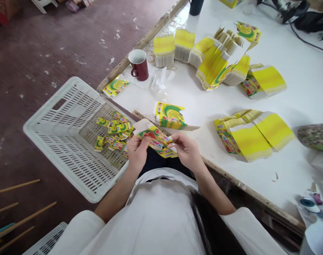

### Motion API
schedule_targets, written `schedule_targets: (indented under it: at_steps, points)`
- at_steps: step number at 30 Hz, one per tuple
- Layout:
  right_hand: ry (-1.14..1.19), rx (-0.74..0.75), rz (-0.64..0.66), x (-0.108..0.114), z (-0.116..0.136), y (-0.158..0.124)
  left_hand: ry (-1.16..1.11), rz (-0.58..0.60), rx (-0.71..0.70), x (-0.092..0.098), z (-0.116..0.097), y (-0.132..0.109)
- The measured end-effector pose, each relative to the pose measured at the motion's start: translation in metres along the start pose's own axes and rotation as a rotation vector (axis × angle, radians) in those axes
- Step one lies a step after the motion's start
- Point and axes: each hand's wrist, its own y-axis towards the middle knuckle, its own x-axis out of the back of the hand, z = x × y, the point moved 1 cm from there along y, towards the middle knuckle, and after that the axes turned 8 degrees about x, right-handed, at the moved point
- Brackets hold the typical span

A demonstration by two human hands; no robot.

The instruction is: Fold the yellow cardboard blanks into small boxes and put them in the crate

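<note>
Between my hands, over my lap at the table's edge, is a yellow and green printed cardboard box (156, 139), still flattish, with a pale flap at its left end. My left hand (138, 150) grips its left side, thumb on the printed face. At its right end my right hand (186, 148) pinches the edge with thumb and fingers. Just beyond on the table lies a stack of flat boxes (172, 115). To the left, a white plastic basket (68, 122) holds several small folded boxes (118, 129).
On the white table (188, 92) stand a maroon mug (140, 67), a crumpled clear plastic bag (161, 83) and a dark cup (196, 6). Bundles of yellow flat boxes (257, 136) lie to the right and at the back. Rubber bands (177, 24) are scattered near the far edge.
</note>
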Motion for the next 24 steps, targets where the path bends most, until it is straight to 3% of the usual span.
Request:
schedule_targets:
  at_steps: [3,7,10,12,15,17,20,24]
  points:
    - [-0.184,0.125,0.064,0.012,0.007,0.0,0.039,0.095,0.033,0.018,-0.022,0.008]
    - [-0.513,0.376,0.211,0.024,0.017,0.005,0.296,0.417,0.106,0.037,-0.061,0.019]
    - [-0.653,0.582,0.231,0.022,0.021,0.006,0.571,0.605,0.181,0.03,-0.064,0.013]
    - [-0.681,0.636,0.097,0.013,0.019,0.003,0.73,0.614,0.169,0.017,-0.053,0.003]
    - [-0.657,0.591,-0.264,-0.006,0.013,-0.008,0.765,0.42,0.035,-0.001,-0.029,-0.011]
    - [-0.56,0.535,-0.395,-0.017,0.008,-0.017,0.742,0.281,-0.054,-0.005,-0.016,-0.016]
    - [-0.232,0.353,-0.422,-0.022,0.001,-0.021,0.817,0.203,-0.177,-0.001,-0.007,-0.017]
    - [0.146,0.008,-0.337,-0.006,-0.001,-0.009,0.925,0.33,-0.415,0.006,-0.009,-0.014]
